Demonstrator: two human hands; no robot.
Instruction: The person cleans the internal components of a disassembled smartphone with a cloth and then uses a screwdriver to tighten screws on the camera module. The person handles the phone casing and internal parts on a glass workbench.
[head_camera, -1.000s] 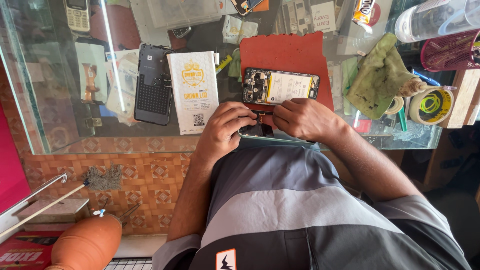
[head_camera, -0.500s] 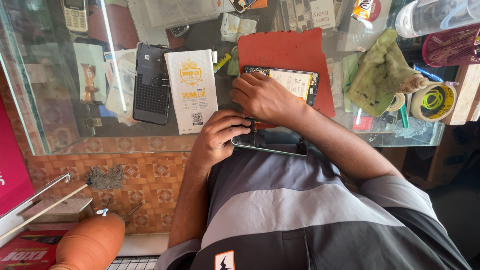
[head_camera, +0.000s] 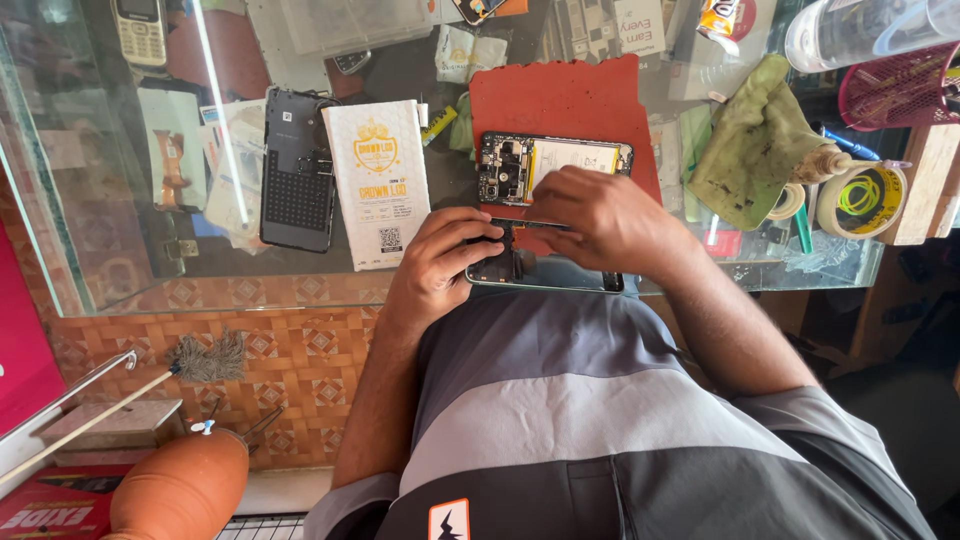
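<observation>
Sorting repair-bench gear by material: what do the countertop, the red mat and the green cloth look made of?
Countertop: clear glass, glossy; items show beneath it and a light streak reflects.
Red mat: probably rubber or silicone, matte, flat.
Green cloth: soft woven fabric, crumpled, apparently stained.

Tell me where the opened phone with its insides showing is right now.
In the head view the opened phone lies on the red mat at the centre of the glass counter, just above the right hand, right of the white packet.

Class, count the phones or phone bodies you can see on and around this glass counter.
4: an opened phone on the red mat, a phone body under both hands, a black back shell to the left, a keypad phone top left. More may be hidden.
</observation>
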